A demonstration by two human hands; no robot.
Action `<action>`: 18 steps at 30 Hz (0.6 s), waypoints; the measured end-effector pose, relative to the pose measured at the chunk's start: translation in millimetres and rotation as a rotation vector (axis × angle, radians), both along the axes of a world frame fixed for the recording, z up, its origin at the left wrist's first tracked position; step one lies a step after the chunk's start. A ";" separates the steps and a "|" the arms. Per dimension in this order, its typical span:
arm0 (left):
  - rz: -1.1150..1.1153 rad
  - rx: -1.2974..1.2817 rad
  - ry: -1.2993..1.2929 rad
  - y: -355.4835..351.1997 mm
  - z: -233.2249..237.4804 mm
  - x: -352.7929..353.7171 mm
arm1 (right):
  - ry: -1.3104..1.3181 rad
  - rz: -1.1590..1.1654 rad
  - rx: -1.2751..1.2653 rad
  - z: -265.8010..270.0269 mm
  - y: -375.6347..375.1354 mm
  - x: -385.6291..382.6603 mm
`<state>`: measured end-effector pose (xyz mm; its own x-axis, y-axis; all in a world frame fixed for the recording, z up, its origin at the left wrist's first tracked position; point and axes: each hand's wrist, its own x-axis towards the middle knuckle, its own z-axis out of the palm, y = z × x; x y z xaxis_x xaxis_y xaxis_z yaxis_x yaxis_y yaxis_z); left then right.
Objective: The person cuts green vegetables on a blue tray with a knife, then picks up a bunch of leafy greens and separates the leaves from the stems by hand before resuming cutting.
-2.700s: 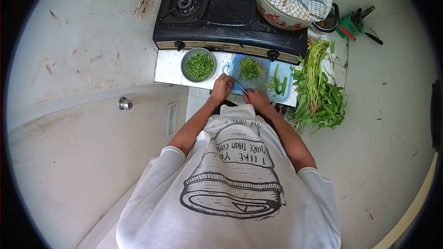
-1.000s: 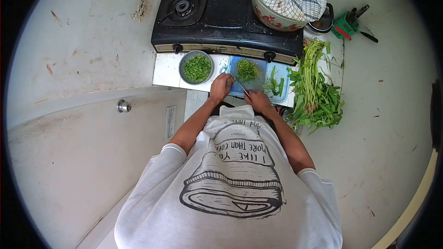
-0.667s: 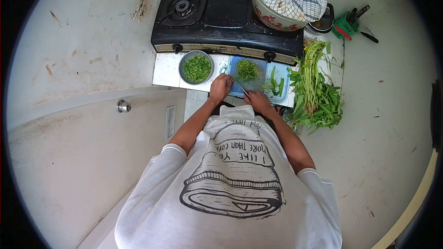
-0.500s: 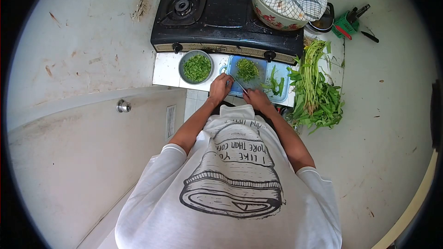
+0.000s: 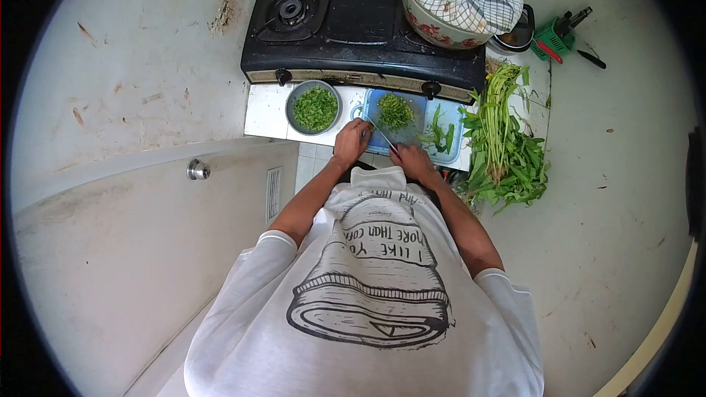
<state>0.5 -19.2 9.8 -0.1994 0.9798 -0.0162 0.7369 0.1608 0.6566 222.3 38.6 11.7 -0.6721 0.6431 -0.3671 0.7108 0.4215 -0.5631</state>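
Observation:
My right hand (image 5: 413, 161) is closed round the handle of a small knife (image 5: 384, 135), whose blade slants up and left over the blue cutting board (image 5: 416, 105). At the board's left edge, the fingers of my left hand (image 5: 354, 140) are bent together by the knife's tip; whatever they pinch is hidden. A heap of chopped greens (image 5: 395, 111) lies on the board just beyond the blade. Loose green leaves (image 5: 442, 137) rest on its right part. Left of the board stands a grey bowl (image 5: 290, 119) filled with finely cut greens (image 5: 315, 108).
Behind the board is a black gas stove (image 5: 353, 11) bearing a cloth-wrapped pot (image 5: 441, 26). A large bunch of leafy stems (image 5: 507, 140) hangs over the counter's right end. A green basket (image 5: 548, 35) with knives is at the back right. A door (image 5: 147, 228) stands at left.
My right hand and the knife have shifted slightly to the right. My left hand stays almost in place, and the greens look the same.

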 end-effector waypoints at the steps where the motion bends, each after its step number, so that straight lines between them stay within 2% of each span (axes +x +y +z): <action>1: 0.003 -0.004 0.003 0.0 -0.4 0.1 | -0.012 0.014 -0.002 -2.1 -0.2 -0.1; 18: 0.017 0.000 -0.062 -0.5 -2.8 -1.5 | -0.033 0.030 0.024 -14.2 1.8 -2.9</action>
